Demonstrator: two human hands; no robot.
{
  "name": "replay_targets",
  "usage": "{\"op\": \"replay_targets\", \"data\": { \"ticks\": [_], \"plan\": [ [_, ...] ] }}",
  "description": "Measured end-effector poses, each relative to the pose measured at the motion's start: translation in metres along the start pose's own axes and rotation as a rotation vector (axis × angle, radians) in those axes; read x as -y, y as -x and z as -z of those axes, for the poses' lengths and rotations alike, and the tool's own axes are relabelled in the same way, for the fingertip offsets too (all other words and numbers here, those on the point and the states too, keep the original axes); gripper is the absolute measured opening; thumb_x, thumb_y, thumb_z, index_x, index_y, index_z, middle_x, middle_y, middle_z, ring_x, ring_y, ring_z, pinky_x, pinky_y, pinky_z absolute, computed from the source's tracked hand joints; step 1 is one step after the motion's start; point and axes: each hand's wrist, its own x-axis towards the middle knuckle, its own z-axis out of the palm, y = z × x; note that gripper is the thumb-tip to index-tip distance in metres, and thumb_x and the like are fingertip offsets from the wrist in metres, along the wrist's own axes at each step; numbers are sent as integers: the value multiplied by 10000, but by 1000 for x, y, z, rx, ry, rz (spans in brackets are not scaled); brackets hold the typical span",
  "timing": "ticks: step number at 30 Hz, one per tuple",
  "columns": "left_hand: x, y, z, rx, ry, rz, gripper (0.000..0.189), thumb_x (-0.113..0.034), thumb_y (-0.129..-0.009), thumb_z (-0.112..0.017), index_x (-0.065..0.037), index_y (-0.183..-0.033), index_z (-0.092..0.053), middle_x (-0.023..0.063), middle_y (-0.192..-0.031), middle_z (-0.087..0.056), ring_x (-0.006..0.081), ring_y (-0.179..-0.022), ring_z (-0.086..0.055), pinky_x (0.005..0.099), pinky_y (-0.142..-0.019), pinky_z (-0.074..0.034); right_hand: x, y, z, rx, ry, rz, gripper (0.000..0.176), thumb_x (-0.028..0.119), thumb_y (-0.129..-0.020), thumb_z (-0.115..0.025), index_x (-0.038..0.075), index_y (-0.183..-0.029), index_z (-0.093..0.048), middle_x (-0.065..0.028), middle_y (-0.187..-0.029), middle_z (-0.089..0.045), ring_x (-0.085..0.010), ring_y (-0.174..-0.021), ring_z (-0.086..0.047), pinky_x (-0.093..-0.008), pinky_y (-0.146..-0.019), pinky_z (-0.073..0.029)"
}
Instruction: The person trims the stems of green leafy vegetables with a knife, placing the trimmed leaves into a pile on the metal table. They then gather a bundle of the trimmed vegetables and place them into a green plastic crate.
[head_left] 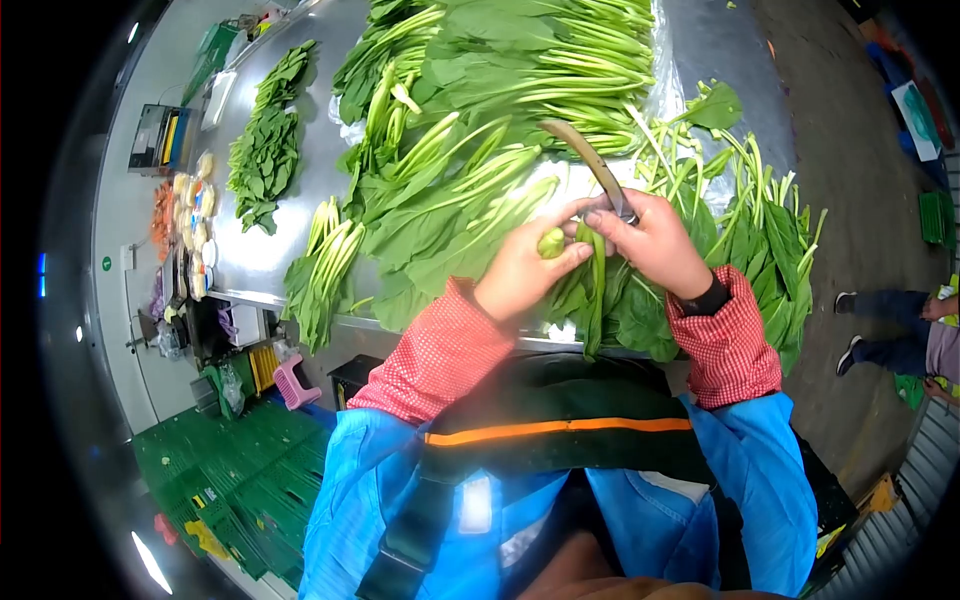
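My left hand [530, 262] is closed around a leafy green, its pale cut stem end [551, 242] showing between the fingers. Close beside it, my right hand [655, 240] grips a curved knife [590, 158], whose blade points up and to the left. A green leaf stalk [597, 285] hangs down between the two hands. Beyond them, long-stemmed leafy greens [590, 75] lie in a dense row on the metal table [335, 130]. Looser greens [765, 240] spill over the table edge right of my right hand.
A bunch of darker leaves [268, 155] lies at the table's left. Green crates [235, 480] and a pink stool [295, 382] stand at lower left. Wrapped packs [197, 215] line the left side. Another person's legs [890, 325] show at the far right.
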Motion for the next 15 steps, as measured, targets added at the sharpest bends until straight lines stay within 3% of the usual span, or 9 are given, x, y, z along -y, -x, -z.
{"op": "replay_targets", "data": {
  "ticks": [2, 3, 4, 6, 9, 11, 13, 15],
  "plan": [
    [16, 2, 13, -12, 235, 73, 558, -48, -901, -621, -54, -1425, -429, 71, -1175, -636, 108, -990, -589, 256, -890, -475, 2, -7, -2, 93, -64, -154, 295, 179, -911, -653, -6, -1138, -619, -31, -854, -663, -113, -759, -593, -279, -704, -495],
    [11, 6, 20, -24, 252, 129, 555, -45, -922, -582, -51, -1444, -393, 69, -1157, -637, 72, -915, -571, 228, -795, -483, -7, -10, -10, 83, -63, -24, 347, 180, -908, -664, -12, -1184, -581, -36, -908, -639, -104, -814, -579, -273, -726, -492],
    [14, 8, 22, -52, 279, 129, 553, -47, -920, -586, -52, -1441, -399, 65, -1154, -636, 69, -895, -565, 225, -776, -480, -16, -16, -22, 42, -31, 172, 305, 151, -907, -672, 13, -1161, -575, 57, -757, -515, -52, -639, -460, -226, -575, -407],
    [19, 13, 23, -105, 331, 128, 548, -53, -918, -594, -53, -1434, -410, 58, -1150, -632, 63, -854, -552, 220, -737, -475, -16, -17, -31, -21, 1, 93, 251, 159, -880, -703, 12, -1056, -601, 50, -744, -500, -64, -663, -450, -231, -614, -414],
    [26, 20, 30, -107, 419, 181, 533, -60, -920, -604, -31, -1421, -425, 48, -1161, -620, 82, -884, -572, 230, -770, -483, -4, -19, -38, -105, 328, -32, 209, 165, -860, -722, 11, -957, -619, 27, -733, -524, -72, -691, -470, -246, -649, -431],
    [30, 25, 25, -168, 426, 251, 481, -51, -916, -609, -11, -1374, -469, 42, -1133, -625, 101, -929, -593, 245, -822, -491, -16, -22, -43, -15, 277, 15, 209, 172, -853, -728, 7, -929, -626, 8, -726, -543, -80, -692, -482, -251, -651, -438],
    [35, 26, 31, -120, 449, 176, 422, -44, -913, -611, -11, -1320, -504, 38, -1105, -627, 103, -934, -596, 251, -835, -492, -32, -28, -44, 60, 188, 77, 235, 196, -864, -715, 0, -968, -636, -10, -730, -591, -85, -688, -518, -267, -645, -451],
    [22, 31, 39, -107, 580, 157, 318, -38, -908, -610, -18, -1218, -541, 42, -1067, -630, 112, -944, -600, 260, -853, -490, -49, -44, -37, -37, 221, 80, 246, 216, -874, -701, 17, -1010, -653, -24, -738, -608, -104, -694, -547, -272, -660, -458]
  ]
}}
